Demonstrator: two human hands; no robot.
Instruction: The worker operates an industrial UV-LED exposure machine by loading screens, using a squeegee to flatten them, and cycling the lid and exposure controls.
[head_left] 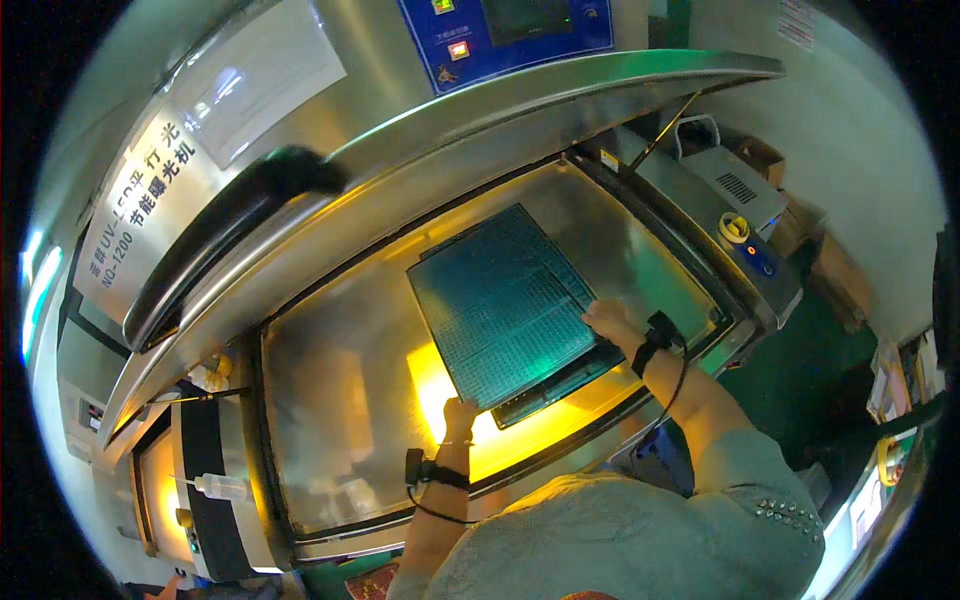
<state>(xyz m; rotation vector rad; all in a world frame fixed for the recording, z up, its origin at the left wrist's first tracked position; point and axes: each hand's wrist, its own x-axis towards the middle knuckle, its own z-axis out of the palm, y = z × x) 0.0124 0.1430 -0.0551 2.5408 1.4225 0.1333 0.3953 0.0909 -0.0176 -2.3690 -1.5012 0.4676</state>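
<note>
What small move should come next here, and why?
Probably a slight nudge to square the teal panel: a dark strip sticks out past its near edge, so the layers may be misaligned, though I can't tell what the strip is. The left hand and right hand are already at its near corners.

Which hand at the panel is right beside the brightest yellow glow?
The left hand, at the lower-left corner of the dark panel, beside the yellow glow; the right hand sits higher in the picture, at the panel's right edge.
</note>
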